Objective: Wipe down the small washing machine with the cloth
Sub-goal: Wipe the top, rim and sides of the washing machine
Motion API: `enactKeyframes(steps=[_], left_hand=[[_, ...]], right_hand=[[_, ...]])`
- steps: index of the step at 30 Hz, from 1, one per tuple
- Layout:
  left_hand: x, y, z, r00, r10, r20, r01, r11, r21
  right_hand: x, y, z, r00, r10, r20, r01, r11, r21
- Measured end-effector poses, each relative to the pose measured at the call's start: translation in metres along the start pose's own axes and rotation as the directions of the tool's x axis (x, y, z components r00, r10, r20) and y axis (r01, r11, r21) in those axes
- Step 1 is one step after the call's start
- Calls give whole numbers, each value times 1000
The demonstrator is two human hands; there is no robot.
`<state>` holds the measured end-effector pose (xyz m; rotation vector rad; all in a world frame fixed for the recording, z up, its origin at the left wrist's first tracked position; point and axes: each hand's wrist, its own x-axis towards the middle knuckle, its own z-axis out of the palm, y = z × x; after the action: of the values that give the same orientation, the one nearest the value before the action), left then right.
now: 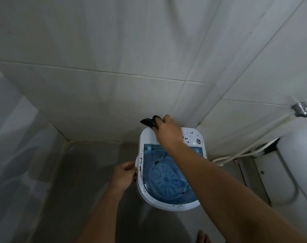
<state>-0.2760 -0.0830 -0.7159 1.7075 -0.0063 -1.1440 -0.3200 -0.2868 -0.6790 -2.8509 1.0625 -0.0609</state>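
A small white washing machine (149,197) with a see-through blue lid stands on the floor against the tiled wall. Brown and dark spots mark its left rim and its control panel at the back right. My right hand (168,132) is over the machine's back edge, shut on a black cloth (150,121) that sticks out to the left against the wall. My left hand (124,174) grips the machine's left rim with curled fingers. My right forearm crosses over the lid and hides part of it.
Tiled walls meet in a corner right behind the machine. A white hose (236,153) runs along the right wall from a metal fitting (300,109). A white toilet (292,169) stands at the right. A bare foot (202,236) shows at the bottom edge.
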Motion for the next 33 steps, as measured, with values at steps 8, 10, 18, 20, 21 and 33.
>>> enactKeyframes(steps=[8,10,18,20,21,33], left_hand=[[7,-1,1,999,-41,-7,41,998,51],[7,1,1,999,-46,-13,46,997,67],[6,0,2,998,-54,-22,55,996,67],[8,-1,2,998,-56,-19,57,997,59],[9,-2,1,998,-58,-20,59,997,58],[5,-2,1,998,-66,-20,68,995,71]], right_hand=[[-29,36,0,948,-317,-21,309,934,-177],[-6,27,-11,993,-119,26,121,988,-94],[-59,11,0,999,45,9,-45,999,-17],[-87,11,3,1000,-20,24,20,1000,-12],[-95,11,3,999,-40,38,40,999,-13],[-11,-32,2,996,-71,62,76,994,-81]])
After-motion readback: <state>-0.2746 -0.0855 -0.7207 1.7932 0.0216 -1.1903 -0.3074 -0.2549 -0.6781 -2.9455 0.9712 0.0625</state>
